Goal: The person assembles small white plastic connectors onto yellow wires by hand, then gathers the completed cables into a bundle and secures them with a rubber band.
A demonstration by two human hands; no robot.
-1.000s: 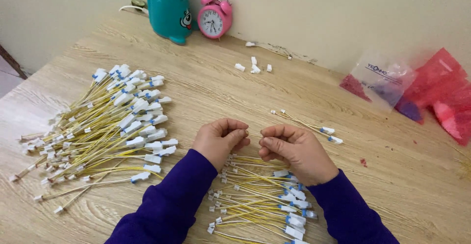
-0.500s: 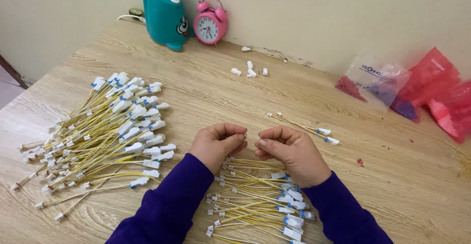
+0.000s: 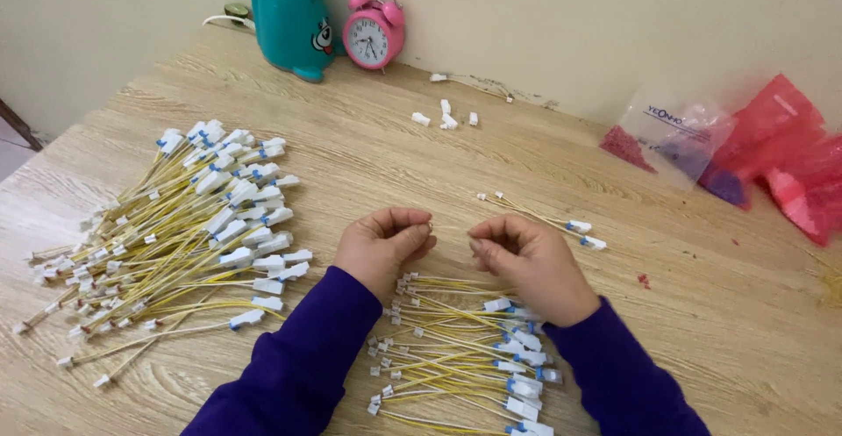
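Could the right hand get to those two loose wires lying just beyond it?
Probably yes: the two loose wires lie on bare table beside the right hand, nothing between, though its fingers seem busy pinching something.

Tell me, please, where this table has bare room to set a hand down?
Bare wood lies between the big wire pile and the loose white connectors, and right of the two wires toward the red bags. It is crowded beneath both hands, over the small pile.

Single head view, close, looking down at table (image 3: 368,164)
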